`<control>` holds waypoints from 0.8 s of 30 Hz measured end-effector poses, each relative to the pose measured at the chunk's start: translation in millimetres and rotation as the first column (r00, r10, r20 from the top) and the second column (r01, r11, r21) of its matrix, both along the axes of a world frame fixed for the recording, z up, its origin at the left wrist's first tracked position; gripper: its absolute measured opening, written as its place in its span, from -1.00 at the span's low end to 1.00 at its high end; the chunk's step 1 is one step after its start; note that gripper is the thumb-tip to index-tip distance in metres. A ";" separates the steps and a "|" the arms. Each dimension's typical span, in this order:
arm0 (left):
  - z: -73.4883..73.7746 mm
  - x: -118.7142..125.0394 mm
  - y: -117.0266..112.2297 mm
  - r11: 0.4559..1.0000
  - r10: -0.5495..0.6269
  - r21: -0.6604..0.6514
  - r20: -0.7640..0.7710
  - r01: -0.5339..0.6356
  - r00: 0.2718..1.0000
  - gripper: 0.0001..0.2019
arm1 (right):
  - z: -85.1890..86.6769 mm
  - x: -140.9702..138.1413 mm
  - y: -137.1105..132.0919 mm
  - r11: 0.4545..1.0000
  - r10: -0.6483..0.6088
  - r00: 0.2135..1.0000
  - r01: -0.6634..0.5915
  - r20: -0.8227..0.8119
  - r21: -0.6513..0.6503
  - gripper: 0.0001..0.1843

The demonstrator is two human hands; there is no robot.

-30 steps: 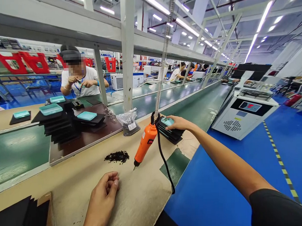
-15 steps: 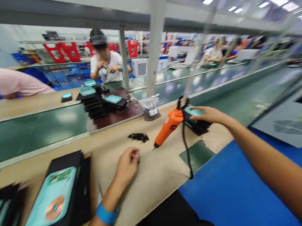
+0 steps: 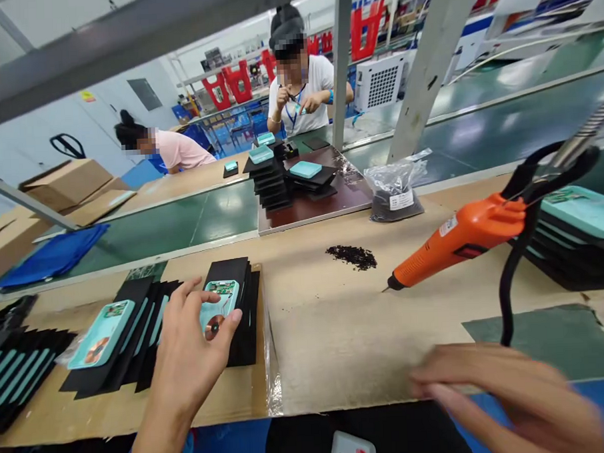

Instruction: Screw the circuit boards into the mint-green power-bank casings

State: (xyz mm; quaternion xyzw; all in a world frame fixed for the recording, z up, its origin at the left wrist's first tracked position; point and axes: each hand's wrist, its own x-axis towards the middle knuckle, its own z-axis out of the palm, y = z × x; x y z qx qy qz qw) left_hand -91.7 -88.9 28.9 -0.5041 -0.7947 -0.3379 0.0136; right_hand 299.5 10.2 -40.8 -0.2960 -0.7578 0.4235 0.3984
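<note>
R hand (image 3: 504,398) blurred, edge-cropped

The one head-worn view faces forward and down, close above the left hand (image 3: 185,352) and workbench (image 3: 337,345)

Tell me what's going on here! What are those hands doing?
A person's left hand is spread over a teal tray with a copper coil on it, on a black stack on the bench. Their blurred right hand is near the bench edge, below a hanging orange electric screwdriver. Tiny black screws lie in a pile. Across the belt, another person handles something small.
</note>
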 end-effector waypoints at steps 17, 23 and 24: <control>-5.1 29.4 6.1 0.999 0.027 0.024 -0.073 -0.025 0.997 -0.75 | -46.2 -85.3 -0.9 0.896 0.233 0.972 -0.199 0.038 -0.396 -0.67; -29.5 120.9 11.9 0.960 -0.270 0.058 -0.086 0.276 0.959 -0.82 | -64.6 -85.7 1.6 0.824 0.076 0.991 -0.123 -0.108 -0.553 -0.39; -39.5 135.0 14.9 0.943 -0.320 0.073 -0.082 0.326 0.944 -0.77 | -71.1 -84.2 1.9 0.805 -0.006 0.989 -0.081 -0.145 -0.587 -0.33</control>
